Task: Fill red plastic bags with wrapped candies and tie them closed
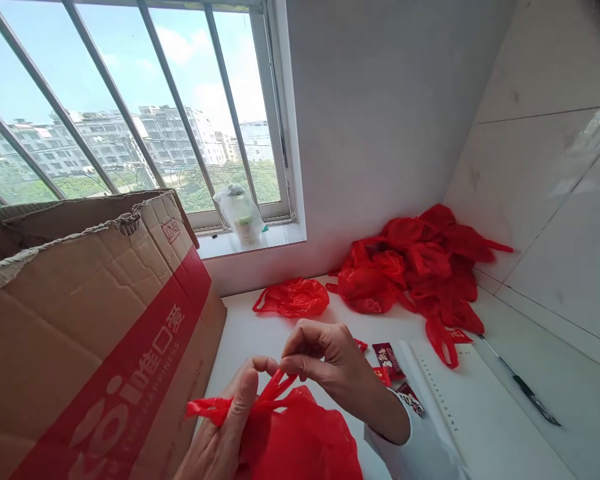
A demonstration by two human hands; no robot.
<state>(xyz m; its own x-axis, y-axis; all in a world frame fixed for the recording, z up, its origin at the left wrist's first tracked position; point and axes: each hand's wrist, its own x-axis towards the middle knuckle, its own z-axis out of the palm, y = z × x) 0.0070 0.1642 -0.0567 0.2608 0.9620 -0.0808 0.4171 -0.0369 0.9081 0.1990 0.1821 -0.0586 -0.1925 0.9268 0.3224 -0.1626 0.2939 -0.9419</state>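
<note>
A red plastic bag hangs low in front of me, its body bulging and its contents hidden. My left hand is closed around the bag's gathered neck, with one twisted handle end sticking out to the left past the thumb. With thumb and fingertips together, my right hand pinches a strip of the bag's handle close to the left fingers. Just beyond my right wrist, small dark red snack packets lie on the white table, partly covered by the forearm.
A large cardboard box stands at the left. One red bag lies by the wall, and a heap of red bags fills the back right corner. A notebook, a pen and a wrapped jar on the sill are also there.
</note>
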